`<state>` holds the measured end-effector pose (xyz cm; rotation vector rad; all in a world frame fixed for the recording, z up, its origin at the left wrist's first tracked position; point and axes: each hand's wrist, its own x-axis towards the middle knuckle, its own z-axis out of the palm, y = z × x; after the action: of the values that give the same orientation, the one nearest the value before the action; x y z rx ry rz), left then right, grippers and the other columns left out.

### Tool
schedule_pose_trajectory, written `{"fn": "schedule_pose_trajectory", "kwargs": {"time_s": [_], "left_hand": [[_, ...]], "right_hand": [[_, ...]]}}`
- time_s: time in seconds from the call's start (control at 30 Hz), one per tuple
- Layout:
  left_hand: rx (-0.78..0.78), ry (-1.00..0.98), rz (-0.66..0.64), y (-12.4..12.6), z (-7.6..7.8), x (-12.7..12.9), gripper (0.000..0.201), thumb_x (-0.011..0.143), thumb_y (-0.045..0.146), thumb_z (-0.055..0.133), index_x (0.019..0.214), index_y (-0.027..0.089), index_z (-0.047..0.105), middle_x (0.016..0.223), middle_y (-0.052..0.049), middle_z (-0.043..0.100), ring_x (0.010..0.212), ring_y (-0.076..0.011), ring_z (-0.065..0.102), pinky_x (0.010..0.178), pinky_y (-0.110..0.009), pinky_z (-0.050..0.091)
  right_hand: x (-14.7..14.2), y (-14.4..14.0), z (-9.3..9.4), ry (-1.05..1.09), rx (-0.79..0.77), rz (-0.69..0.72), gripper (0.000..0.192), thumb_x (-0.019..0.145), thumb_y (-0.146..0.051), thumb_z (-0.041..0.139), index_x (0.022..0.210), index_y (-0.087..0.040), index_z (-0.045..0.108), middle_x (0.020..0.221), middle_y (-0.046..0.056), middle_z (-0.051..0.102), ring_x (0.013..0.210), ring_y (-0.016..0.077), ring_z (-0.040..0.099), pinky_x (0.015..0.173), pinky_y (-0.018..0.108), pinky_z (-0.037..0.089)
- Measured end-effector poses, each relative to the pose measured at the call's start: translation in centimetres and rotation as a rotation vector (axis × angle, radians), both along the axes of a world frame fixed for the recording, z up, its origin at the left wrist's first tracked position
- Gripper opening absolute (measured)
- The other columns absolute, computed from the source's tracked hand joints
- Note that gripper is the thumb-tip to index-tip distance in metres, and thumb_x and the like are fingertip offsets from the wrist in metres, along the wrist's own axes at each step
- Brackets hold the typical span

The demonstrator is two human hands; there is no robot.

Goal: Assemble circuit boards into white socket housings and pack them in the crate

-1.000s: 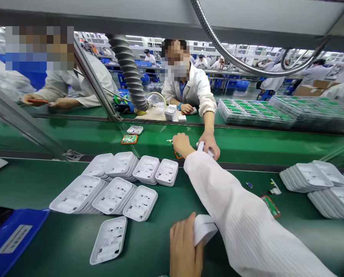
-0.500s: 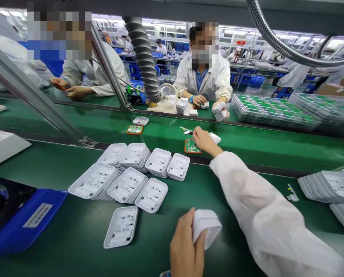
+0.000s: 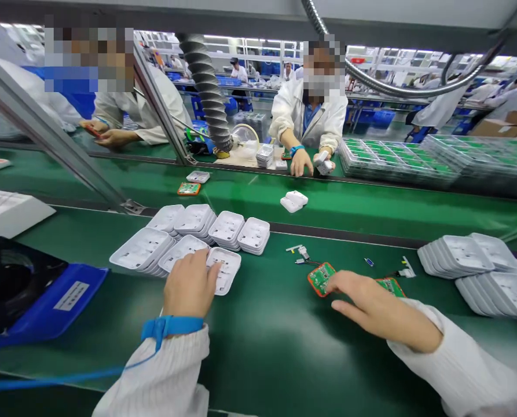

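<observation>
My left hand (image 3: 191,284) lies at the front of the stacked white plastic housings (image 3: 140,248). Its thumb and fingers close at the left edge of the front right housing (image 3: 227,271); what is under the palm is hidden. A blue strap circles that wrist. My right hand (image 3: 366,301) is open, thumb and forefinger apart, with its fingertips at the edge of a green circuit board (image 3: 321,278) in an orange frame. Wires run from that board to small white parts (image 3: 303,252). Partly behind my right hand is a second circuit board (image 3: 391,285).
More white housings (image 3: 462,255) are stacked at the right. On the green belt are white covers (image 3: 293,201) and a circuit board (image 3: 189,189). Across it, a co-worker's hand (image 3: 300,161) reaches out. A black fan with a blue base (image 3: 45,301) stands left.
My right hand has come back from the belt, and the framed board now lies on the near table. My left hand has moved left to the housings, and the view has shifted.
</observation>
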<state>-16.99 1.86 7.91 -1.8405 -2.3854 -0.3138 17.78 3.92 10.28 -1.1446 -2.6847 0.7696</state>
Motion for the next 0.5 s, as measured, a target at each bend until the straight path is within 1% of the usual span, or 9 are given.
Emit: {"fn": "schedule_pose_trajectory", "kwargs": {"time_s": [0.1, 0.17, 0.23, 0.3, 0.37, 0.4, 0.43, 0.47, 0.5], "left_hand": [[-0.049, 0.096, 0.006, 0.9, 0.1, -0.2, 0.038, 0.088, 0.035, 0.039, 0.107, 0.011, 0.061, 0.099, -0.018, 0.057, 0.092, -0.0316, 0.055, 0.07, -0.037, 0.043], [-0.048, 0.141, -0.01, 1.1, 0.3, -0.7, 0.039, 0.088, 0.037, 0.04, 0.109, 0.011, 0.061, 0.097, -0.018, 0.056, 0.091, -0.0325, 0.055, 0.069, -0.038, 0.043], [0.023, 0.175, -0.019, 0.7, 0.7, -0.9, 0.044, 0.087, 0.039, 0.043, 0.116, 0.01, 0.058, 0.1, -0.018, 0.057, 0.094, -0.0343, 0.054, 0.071, -0.04, 0.043], [0.175, 0.176, 0.004, 0.1, 1.1, -0.1, 0.048, 0.088, 0.041, 0.042, 0.121, 0.008, 0.053, 0.106, -0.018, 0.057, 0.101, -0.0355, 0.052, 0.078, -0.042, 0.042], [0.337, 0.105, -0.02, -0.7, 1.1, 2.5, 0.046, 0.091, 0.04, 0.038, 0.12, 0.008, 0.053, 0.108, -0.016, 0.058, 0.104, -0.0331, 0.051, 0.084, -0.042, 0.041], [0.387, 0.048, -0.073, -1.0, 0.8, 4.5, 0.042, 0.092, 0.038, 0.037, 0.117, 0.009, 0.054, 0.105, -0.015, 0.059, 0.103, -0.0307, 0.052, 0.086, -0.041, 0.04], [0.399, -0.019, -0.175, -1.3, 0.3, 6.8, 0.037, 0.092, 0.035, 0.038, 0.112, 0.011, 0.056, 0.101, -0.013, 0.061, 0.099, -0.0279, 0.054, 0.085, -0.04, 0.041], [0.346, -0.081, -0.288, -1.5, -0.5, 9.3, 0.032, 0.091, 0.033, 0.04, 0.107, 0.012, 0.058, 0.1, -0.012, 0.062, 0.097, -0.0263, 0.054, 0.085, -0.039, 0.041], [0.26, -0.11, -0.411, -1.5, -1.4, 11.9, 0.028, 0.09, 0.031, 0.043, 0.105, 0.015, 0.059, 0.102, -0.012, 0.062, 0.096, -0.0259, 0.054, 0.083, -0.039, 0.041]], "right_hand": [[2.3, -1.9, -0.2, 0.001, -0.001, -0.042, 0.018, 0.094, -0.031, 0.044, 0.109, -0.025, 0.053, 0.111, 0.007, 0.059, 0.1, 0.0208, 0.056, 0.086, 0.037, 0.044], [3.6, -2.4, -0.7, 0.001, 0.016, -0.079, 0.017, 0.093, -0.03, 0.045, 0.106, -0.023, 0.053, 0.108, 0.008, 0.059, 0.096, 0.0209, 0.057, 0.083, 0.037, 0.045], [4.4, -2.3, -1.2, 0.004, 0.051, -0.106, 0.016, 0.093, -0.028, 0.045, 0.105, -0.022, 0.054, 0.105, 0.008, 0.06, 0.093, 0.0208, 0.057, 0.082, 0.036, 0.045], [4.3, -1.5, -1.5, 0.004, 0.1, -0.118, 0.016, 0.093, -0.025, 0.045, 0.105, -0.021, 0.055, 0.103, 0.009, 0.061, 0.092, 0.0204, 0.058, 0.081, 0.036, 0.045], [3.0, 0.1, -1.9, -0.002, 0.165, -0.107, 0.016, 0.094, -0.023, 0.043, 0.103, -0.019, 0.056, 0.099, 0.008, 0.061, 0.09, 0.02, 0.057, 0.08, 0.035, 0.045], [1.9, 1.3, -2.2, -0.008, 0.204, -0.093, 0.016, 0.094, -0.021, 0.043, 0.101, -0.018, 0.056, 0.097, 0.008, 0.061, 0.09, 0.0199, 0.057, 0.08, 0.034, 0.045], [0.5, 2.6, -2.5, -0.017, 0.249, -0.08, 0.016, 0.094, -0.02, 0.042, 0.101, -0.017, 0.057, 0.096, 0.008, 0.061, 0.091, 0.0198, 0.056, 0.08, 0.034, 0.044], [-1.1, 4.1, -3.0, -0.031, 0.299, -0.077, 0.017, 0.094, -0.019, 0.042, 0.101, -0.017, 0.058, 0.096, 0.008, 0.061, 0.091, 0.0197, 0.056, 0.082, 0.033, 0.044], [-2.8, 5.6, -3.5, -0.053, 0.339, -0.081, 0.016, 0.094, -0.018, 0.044, 0.1, -0.016, 0.058, 0.096, 0.009, 0.061, 0.091, 0.0195, 0.056, 0.082, 0.032, 0.044]]}}
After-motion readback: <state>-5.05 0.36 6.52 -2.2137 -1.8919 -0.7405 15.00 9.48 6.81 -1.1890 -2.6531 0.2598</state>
